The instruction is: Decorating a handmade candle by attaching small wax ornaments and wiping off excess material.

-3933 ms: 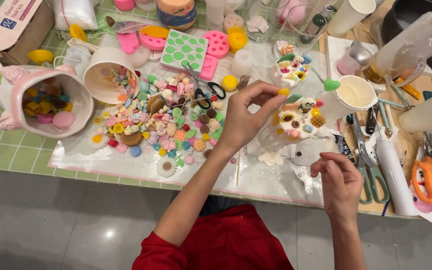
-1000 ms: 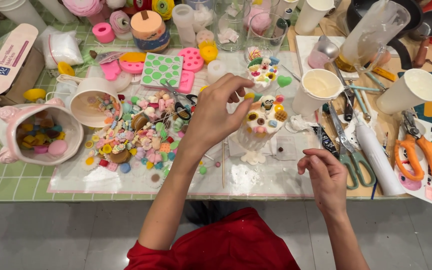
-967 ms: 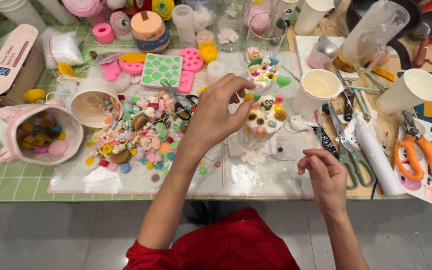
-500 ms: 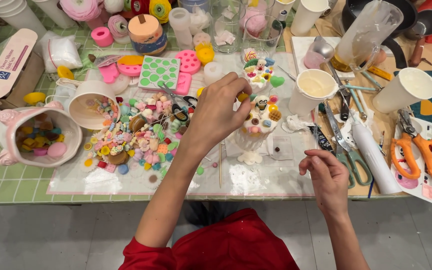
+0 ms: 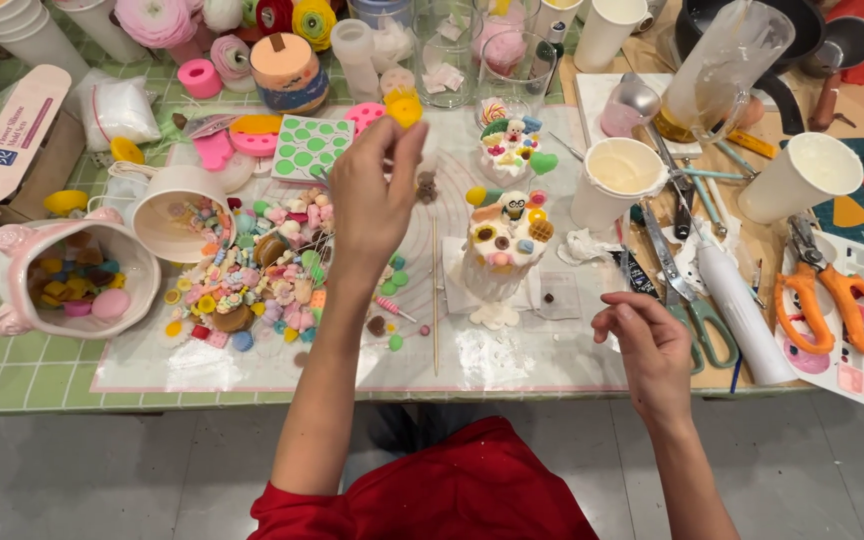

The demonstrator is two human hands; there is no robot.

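My left hand [image 5: 372, 195] is raised over the white mat [image 5: 512, 360], fingertips pinched together near a yellow mould [image 5: 404, 108]. I cannot tell whether anything small sits between them. Right of that hand stands a cream-covered cup [image 5: 500, 255] studded with small charms. A smaller decorated piece [image 5: 510, 150] sits behind it. My right hand [image 5: 647, 345] hovers at the table's front edge with its fingers loosely curled and holding nothing. It is right of the decorated cup and not touching it. A heap of colourful charms [image 5: 252, 285] lies left of my left arm.
A wooden skewer [image 5: 435, 290] lies on the mat. A paper cup of charms [image 5: 177, 215] and a pink bowl [image 5: 62, 285] stand left. To the right are a cream-filled paper cup [image 5: 624, 180], a white tube [image 5: 742, 310], green scissors [image 5: 697, 325] and orange scissors [image 5: 832, 300].
My left hand has drawn away from the decorated cup, moving left and toward the back of the table. The yellow bit it held there is out of sight. My right hand stays put.
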